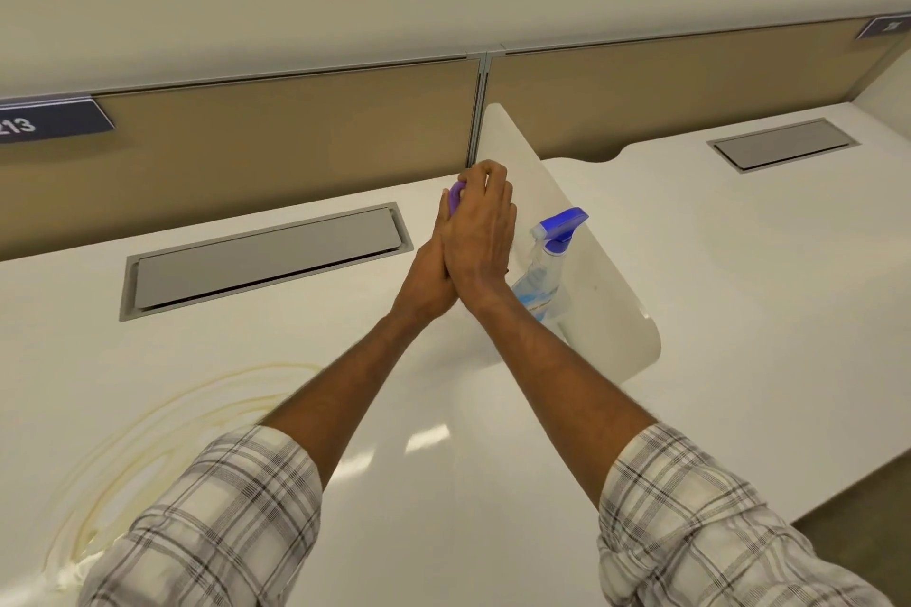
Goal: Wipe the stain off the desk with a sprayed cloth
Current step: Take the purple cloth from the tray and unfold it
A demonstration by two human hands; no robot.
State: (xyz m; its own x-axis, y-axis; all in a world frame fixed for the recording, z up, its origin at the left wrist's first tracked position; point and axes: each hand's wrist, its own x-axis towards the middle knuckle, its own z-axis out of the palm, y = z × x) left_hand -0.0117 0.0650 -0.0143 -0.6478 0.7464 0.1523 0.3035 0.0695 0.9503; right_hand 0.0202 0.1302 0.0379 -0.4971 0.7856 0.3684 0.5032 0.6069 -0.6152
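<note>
A yellowish swirled stain (pixel 162 414) lies on the white desk (pixel 443 483) at the lower left, partly hidden by my left sleeve. Both my hands are stretched to the desk's far side and pressed together around a purple cloth (pixel 456 196). Only a small purple corner shows above my left hand (pixel 430 271), which sits under my right hand (pixel 480 232). A clear spray bottle (pixel 544 264) with a blue and white trigger head stands just right of my hands, untouched, against the white side divider (pixel 606 281).
A grey cable-tray lid (pixel 266 256) is set into the desk left of my hands. A tan partition (pixel 296 123) runs along the back. The neighbouring desk beyond the divider has its own grey lid (pixel 784 144). Floor shows at the lower right.
</note>
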